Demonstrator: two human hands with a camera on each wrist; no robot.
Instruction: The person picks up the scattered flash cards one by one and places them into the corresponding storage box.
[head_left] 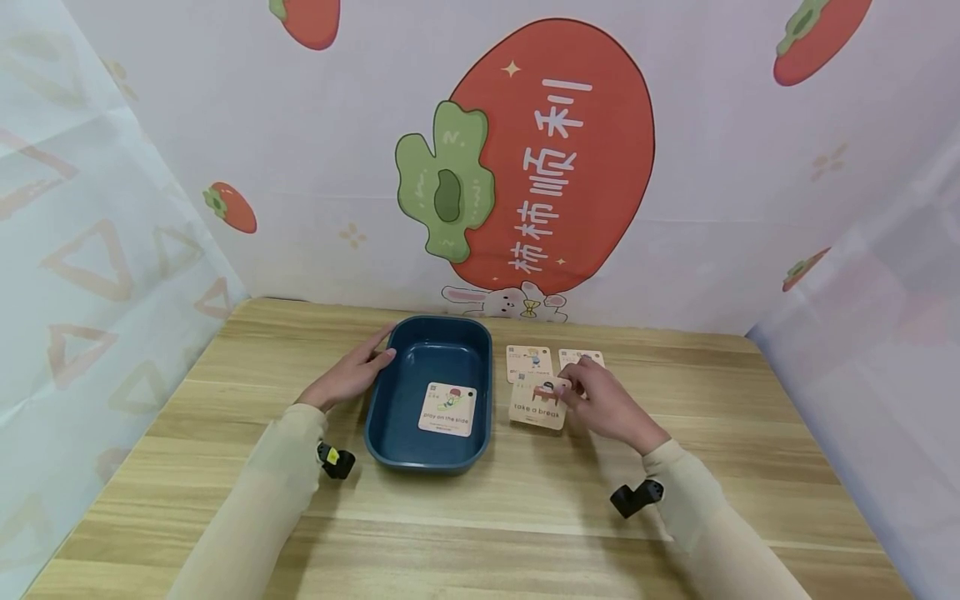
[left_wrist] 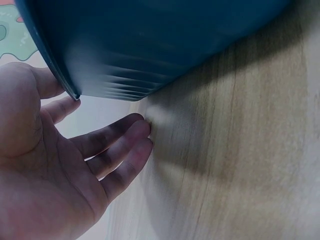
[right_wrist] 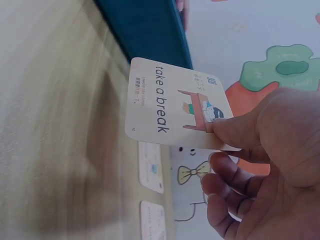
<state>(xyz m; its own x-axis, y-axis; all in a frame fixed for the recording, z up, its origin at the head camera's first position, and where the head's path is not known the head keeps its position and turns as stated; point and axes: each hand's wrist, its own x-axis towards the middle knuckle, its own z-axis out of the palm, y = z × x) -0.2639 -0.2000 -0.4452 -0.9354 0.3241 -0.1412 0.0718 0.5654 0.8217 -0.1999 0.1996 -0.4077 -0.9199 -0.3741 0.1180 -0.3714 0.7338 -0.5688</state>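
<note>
My right hand point(head_left: 606, 402) pinches a picture card point(head_left: 537, 403) reading "take a break" between thumb and fingers. The right wrist view shows that card point(right_wrist: 175, 102) held above the table, the thumb on its printed face. My left hand point(head_left: 348, 377) holds the left rim of a dark blue tray point(head_left: 378, 433), the thumb over the edge. In the left wrist view the other fingers point(left_wrist: 120, 155) are loosely bent outside the tray. A "play on the slide" card point(head_left: 447, 409) lies face up inside the tray.
Two more cards lie on the wooden table behind the held one: a left card point(head_left: 528, 362) and a right card point(head_left: 582, 358), both partly covered. A printed cloth backdrop point(head_left: 315, 250) rises at the table's back edge, with similar cloth at both sides.
</note>
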